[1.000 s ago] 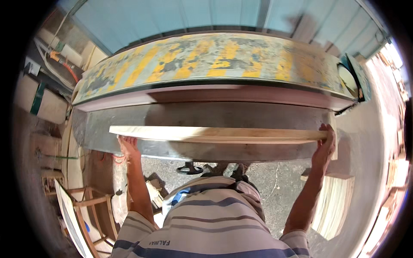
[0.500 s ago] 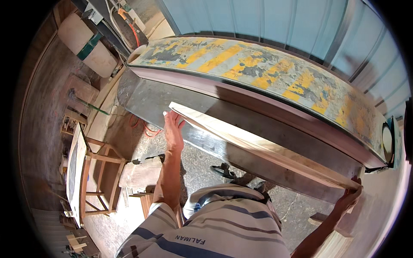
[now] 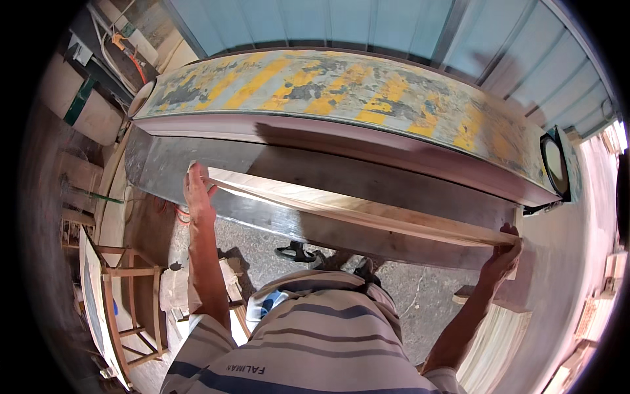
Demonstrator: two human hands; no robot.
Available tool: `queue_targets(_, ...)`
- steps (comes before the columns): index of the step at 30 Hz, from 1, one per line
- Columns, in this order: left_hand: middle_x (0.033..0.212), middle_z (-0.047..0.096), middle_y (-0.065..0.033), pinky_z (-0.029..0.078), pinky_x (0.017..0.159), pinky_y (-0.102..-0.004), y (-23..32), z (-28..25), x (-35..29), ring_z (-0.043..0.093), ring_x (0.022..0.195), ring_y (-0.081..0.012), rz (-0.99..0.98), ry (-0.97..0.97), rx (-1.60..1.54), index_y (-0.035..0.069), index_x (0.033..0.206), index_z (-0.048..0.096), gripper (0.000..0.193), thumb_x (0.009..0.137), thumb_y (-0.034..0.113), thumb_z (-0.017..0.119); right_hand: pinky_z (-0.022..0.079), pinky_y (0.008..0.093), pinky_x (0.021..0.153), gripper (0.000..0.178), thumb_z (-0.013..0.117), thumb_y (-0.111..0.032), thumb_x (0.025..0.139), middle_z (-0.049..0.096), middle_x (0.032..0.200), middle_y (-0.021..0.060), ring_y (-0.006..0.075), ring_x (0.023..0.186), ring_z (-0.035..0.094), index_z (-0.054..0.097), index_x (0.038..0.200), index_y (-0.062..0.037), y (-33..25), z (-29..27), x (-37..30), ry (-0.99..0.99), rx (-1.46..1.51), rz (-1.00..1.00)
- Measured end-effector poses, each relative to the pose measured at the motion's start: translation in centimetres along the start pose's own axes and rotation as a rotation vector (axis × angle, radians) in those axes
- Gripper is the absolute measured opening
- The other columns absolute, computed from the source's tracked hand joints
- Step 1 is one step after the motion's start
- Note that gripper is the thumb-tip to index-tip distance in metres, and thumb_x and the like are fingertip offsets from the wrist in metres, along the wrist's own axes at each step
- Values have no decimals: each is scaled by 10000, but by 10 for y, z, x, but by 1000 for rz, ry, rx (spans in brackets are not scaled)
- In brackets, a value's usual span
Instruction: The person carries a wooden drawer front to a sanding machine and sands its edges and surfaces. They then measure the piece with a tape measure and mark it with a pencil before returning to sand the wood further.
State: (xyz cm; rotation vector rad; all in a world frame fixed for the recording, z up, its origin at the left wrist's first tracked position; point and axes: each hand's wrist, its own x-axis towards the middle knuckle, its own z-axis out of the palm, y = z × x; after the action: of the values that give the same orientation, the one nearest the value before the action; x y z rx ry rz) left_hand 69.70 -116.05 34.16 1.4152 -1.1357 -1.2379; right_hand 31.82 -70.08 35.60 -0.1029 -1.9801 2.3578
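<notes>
A long, narrow pale wooden board (image 3: 354, 213) spans the space between my two hands, its grain showing along the face. My left hand (image 3: 199, 187) grips the left end, thumb and fingers covering the board's tip. At the other end, my right hand (image 3: 504, 253) is closed around the board, with its fingertips on the far side. Beneath the board lies the grey metal table (image 3: 164, 161) of a long machine that looks like a belt sander. A pinkish band (image 3: 315, 134) runs upright along the table's far side; whether the board touches either is hard to tell.
A worn cover with yellow stripes (image 3: 328, 88) tops the machine, before a blue corrugated wall (image 3: 315, 23). Stacked wooden strips (image 3: 495, 341) stand at lower right. A wooden frame stand (image 3: 131, 295) is at left. A black handwheel (image 3: 295, 251) sits below the table's near edge.
The view has swung to the right, so the machine sits further left in the picture. My left hand now wraps the board's end more fully. The board lies more level across the picture.
</notes>
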Motion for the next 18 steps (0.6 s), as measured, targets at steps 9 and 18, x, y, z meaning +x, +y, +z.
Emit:
queue_targets(9,1149,495,-92,471,779,-346,-10,-17,17,502,1022,-212,-31,15,-93,83,1285,438,639,868,566,462,378,348,990,482,314,-343,974,539,1204,156,245,1127,503,487,1225,30,8,-3,3,-92,-59,-72)
queue_targets(18,1263,487,-67,357,951,-385,-38,-30,11,450,1156,-194,10,-264,-355,55,1323,399,531,917,395,436,313,349,1002,514,318,-437,955,521,1235,91,201,1155,468,485,1254,-53,50,-37,9,-22,118,34)
